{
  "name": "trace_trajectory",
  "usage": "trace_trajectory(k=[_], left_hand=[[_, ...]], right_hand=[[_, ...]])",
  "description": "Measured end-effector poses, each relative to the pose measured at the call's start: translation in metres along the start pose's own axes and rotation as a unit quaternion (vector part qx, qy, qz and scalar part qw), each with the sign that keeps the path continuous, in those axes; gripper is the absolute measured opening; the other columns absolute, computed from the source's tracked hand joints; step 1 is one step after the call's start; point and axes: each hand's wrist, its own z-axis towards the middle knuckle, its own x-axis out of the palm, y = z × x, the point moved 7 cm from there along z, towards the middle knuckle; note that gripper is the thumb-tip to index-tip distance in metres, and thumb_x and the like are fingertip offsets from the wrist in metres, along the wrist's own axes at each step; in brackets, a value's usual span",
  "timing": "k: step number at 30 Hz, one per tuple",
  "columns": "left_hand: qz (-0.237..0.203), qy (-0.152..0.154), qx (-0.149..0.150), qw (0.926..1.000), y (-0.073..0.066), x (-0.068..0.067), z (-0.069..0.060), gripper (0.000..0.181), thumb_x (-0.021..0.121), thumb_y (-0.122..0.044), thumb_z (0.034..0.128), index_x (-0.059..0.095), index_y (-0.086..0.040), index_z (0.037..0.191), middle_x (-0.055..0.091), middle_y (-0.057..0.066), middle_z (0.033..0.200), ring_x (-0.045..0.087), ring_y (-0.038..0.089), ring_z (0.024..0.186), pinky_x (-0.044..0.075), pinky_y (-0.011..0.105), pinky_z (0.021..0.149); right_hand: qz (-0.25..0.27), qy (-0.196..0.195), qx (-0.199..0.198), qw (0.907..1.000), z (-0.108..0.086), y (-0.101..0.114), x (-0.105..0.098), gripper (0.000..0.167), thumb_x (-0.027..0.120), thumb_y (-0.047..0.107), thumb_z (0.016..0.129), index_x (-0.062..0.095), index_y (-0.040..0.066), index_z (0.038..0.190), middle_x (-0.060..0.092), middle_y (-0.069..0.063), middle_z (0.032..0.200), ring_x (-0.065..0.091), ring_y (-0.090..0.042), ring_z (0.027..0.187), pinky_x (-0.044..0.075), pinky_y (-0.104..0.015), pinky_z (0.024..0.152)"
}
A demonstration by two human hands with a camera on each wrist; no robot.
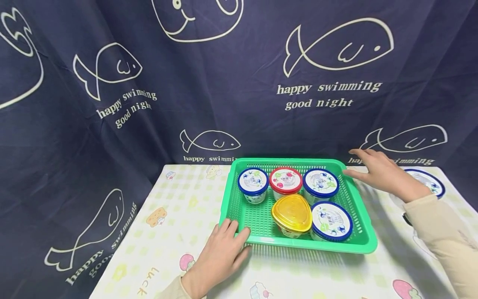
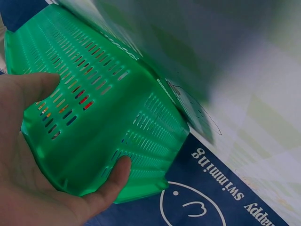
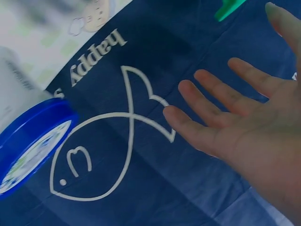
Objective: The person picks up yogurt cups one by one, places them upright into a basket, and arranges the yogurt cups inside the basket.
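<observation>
A green plastic basket (image 1: 257,238) with slotted sides stands on the table. My left hand (image 1: 218,255) grips its near left corner, fingers over the rim and thumb outside; the left wrist view has that hand (image 2: 42,165) spread around the corner. Inside are three blue-lidded tubs, such as the one at the near right (image 1: 331,221), a red-lidded tub (image 1: 286,180) and a tub with a yellow rounded-triangle lid (image 1: 292,214). My right hand (image 1: 388,174) hovers by the far right rim, holding nothing; its fingers are extended in the right wrist view (image 3: 249,122).
Another blue-lidded tub (image 1: 429,182) stands on the table right of the basket, partly behind my right forearm. A patterned light cloth (image 1: 149,249) covers the table. Behind hangs a dark blue curtain (image 1: 239,91) with white fish drawings.
</observation>
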Motion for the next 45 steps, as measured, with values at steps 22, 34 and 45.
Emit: trace_trajectory(k=[22,34,45], left_hand=[[0.011,-0.008,-0.005,0.9999,0.004,-0.003,-0.001,0.032,0.072,-0.039,0.0881,0.055,-0.020,0.108,0.045,-0.001,0.089,0.042,0.020,0.085,0.035,0.031,0.065],[0.009,-0.010,0.011,0.9999,-0.001,-0.002,-0.003,0.032,0.072,-0.037,0.0880,0.053,-0.020,0.107,0.044,-0.002,0.089,0.042,0.019,0.087,0.034,0.029,0.066],[0.003,-0.010,0.006,0.9999,-0.001,-0.002,0.000,0.031,0.072,-0.036,0.0881,0.053,-0.021,0.106,0.044,-0.002,0.089,0.042,0.019,0.088,0.035,0.029,0.066]], right_hand=[[-0.011,-0.067,0.028,0.9973,-0.025,-0.065,-0.004,0.064,0.073,0.037,0.088,0.051,-0.009,0.126,0.045,-0.042,0.125,0.040,-0.067,0.109,0.033,-0.076,0.082],[-0.036,-0.034,0.096,0.9941,-0.052,-0.108,0.008,0.070,0.069,0.046,0.090,0.047,-0.009,0.127,0.037,-0.047,0.125,0.032,-0.072,0.110,0.029,-0.084,0.077],[-0.050,-0.030,0.101,0.9932,-0.058,-0.138,0.008,0.075,0.072,0.045,0.087,0.047,-0.018,0.117,0.044,-0.050,0.118,0.042,-0.066,0.102,0.035,-0.076,0.083]])
